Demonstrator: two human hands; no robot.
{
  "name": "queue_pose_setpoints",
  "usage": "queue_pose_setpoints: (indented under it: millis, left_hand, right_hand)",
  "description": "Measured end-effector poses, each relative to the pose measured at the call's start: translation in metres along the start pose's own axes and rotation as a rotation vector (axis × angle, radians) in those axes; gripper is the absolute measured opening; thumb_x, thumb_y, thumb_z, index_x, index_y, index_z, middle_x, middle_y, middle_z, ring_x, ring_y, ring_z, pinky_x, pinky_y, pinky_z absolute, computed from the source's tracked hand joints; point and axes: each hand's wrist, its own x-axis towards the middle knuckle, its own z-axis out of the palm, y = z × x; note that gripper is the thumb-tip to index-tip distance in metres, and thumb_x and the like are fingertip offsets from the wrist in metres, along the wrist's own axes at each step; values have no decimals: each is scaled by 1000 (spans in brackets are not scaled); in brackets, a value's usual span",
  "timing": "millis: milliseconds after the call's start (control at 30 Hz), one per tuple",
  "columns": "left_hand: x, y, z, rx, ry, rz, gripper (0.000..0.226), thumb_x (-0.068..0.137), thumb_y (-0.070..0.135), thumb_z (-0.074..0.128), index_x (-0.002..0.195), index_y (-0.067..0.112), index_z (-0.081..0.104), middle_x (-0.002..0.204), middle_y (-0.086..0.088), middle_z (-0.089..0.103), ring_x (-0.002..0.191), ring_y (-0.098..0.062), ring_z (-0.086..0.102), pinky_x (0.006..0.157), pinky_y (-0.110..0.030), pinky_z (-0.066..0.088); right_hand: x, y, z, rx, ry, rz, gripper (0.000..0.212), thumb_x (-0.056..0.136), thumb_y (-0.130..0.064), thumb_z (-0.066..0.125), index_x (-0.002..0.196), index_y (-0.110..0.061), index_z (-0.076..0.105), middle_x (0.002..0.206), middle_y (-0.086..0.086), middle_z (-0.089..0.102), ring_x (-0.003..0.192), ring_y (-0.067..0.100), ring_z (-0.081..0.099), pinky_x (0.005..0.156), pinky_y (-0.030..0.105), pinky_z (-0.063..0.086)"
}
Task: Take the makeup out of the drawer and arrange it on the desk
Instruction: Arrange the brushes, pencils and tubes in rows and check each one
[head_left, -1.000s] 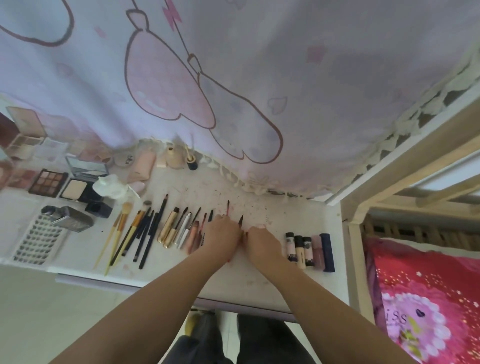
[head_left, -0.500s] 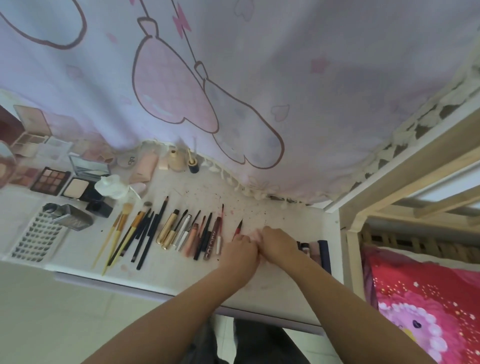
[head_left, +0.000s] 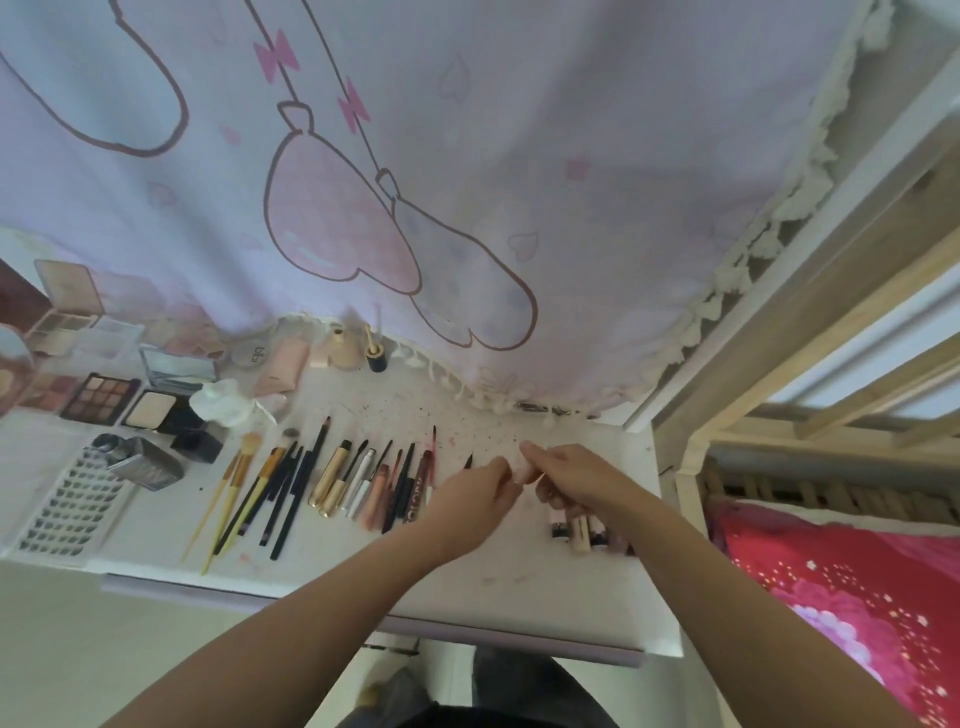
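On the white desk (head_left: 519, 587) lies a row of brushes, pencils and slim tubes (head_left: 332, 478), side by side. My left hand (head_left: 472, 501) and my right hand (head_left: 576, 480) meet just right of that row. Together they pinch a small pale pink item (head_left: 525, 470) between their fingertips. A dark pointed tip (head_left: 469, 460) sticks out beyond my left hand; whether that hand holds it is unclear. Several short concealer tubes (head_left: 576, 530) lie under my right wrist, partly hidden.
At the left stand eyeshadow palettes (head_left: 101, 397), a powder compact (head_left: 150, 410), a white bottle (head_left: 223, 402), a silver bottle (head_left: 140, 460) and a white grid tray (head_left: 67, 509). A printed curtain (head_left: 467, 182) hangs behind the desk. A wooden bed frame (head_left: 779, 364) with red bedding (head_left: 857, 597) borders the right.
Both hands have shifted right, away from the row, and lifted slightly. More pencils now lie at the row's right end. The pale pink item shows between the fingertips.
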Motion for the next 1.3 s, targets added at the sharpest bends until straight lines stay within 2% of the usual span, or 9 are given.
queue_pose_setpoints:
  millis: [267, 433, 600, 733, 833, 967, 1067, 1200, 1300]
  left_hand:
    - [-12, 2, -31, -102, -27, 85, 25, 100, 36, 36, 111, 19, 52, 67, 9, 52, 56, -7, 45, 52, -21, 36]
    - [-16, 3, -38, -84, -24, 139, 24, 99, 36, 39, 111, 20, 52, 67, 7, 55, 55, -8, 45, 53, -23, 37]
    - [-15, 3, -39, -56, -38, 142, 23, 100, 34, 38, 114, 21, 51, 68, 8, 53, 53, -6, 42, 52, -21, 37]
    - [-15, 4, -43, 19, -55, 169, 22, 99, 35, 38, 114, 23, 49, 69, 9, 52, 60, -8, 47, 60, -27, 43]
    - [-12, 7, -44, 76, -65, 198, 22, 100, 35, 37, 115, 23, 48, 69, 11, 48, 59, -6, 44, 57, -25, 38]
    - [-6, 8, -48, -15, -85, 187, 20, 100, 33, 36, 112, 22, 48, 67, 10, 48, 59, -10, 44, 58, -27, 37]
    - [-5, 6, -49, -55, -83, 178, 19, 100, 34, 37, 110, 24, 49, 67, 7, 50, 59, -12, 45, 56, -27, 39]
    - [-6, 7, -47, -29, -93, 207, 18, 99, 33, 38, 109, 23, 50, 69, 7, 52, 62, -14, 48, 60, -32, 42]
    - [-5, 8, -52, -123, -190, 178, 17, 100, 35, 37, 105, 25, 50, 73, 5, 52, 66, -14, 48, 62, -27, 41]
  right_hand:
    - [-23, -8, -5, 30, -23, -175, 12, 89, -32, 58, 96, -23, 61, 72, -9, 65, 57, 0, 56, 49, 16, 43]
    - [-31, -14, -6, -47, -6, -97, 37, 94, -48, 45, 89, -16, 63, 64, -3, 64, 45, 3, 51, 41, 16, 37]
    - [-33, -14, -7, -36, -30, -168, 13, 93, -27, 56, 96, -15, 57, 74, -2, 61, 57, 4, 53, 46, 15, 41]
    - [-35, -18, -10, 13, -89, -86, 30, 93, -42, 53, 90, -16, 67, 61, -6, 62, 46, 4, 50, 41, 16, 36]
    - [-34, -16, -13, 5, -95, -94, 31, 97, -36, 49, 84, -12, 65, 54, -8, 56, 40, 3, 42, 40, 15, 33]
    - [-32, -18, -13, -7, -47, -163, 12, 92, -27, 60, 92, -15, 60, 71, -4, 58, 57, 6, 49, 48, 15, 41]
    - [-33, -22, -13, 23, -47, -147, 19, 90, -34, 61, 98, -17, 60, 77, -4, 61, 67, 8, 52, 53, 16, 44]
    - [-35, -23, -16, -8, -103, -50, 44, 96, -48, 44, 97, -9, 65, 53, -9, 57, 41, 3, 43, 39, 15, 32]
    - [-34, -21, -20, 31, -128, -68, 33, 97, -36, 48, 86, -9, 63, 55, -6, 49, 41, 3, 36, 38, 14, 28]
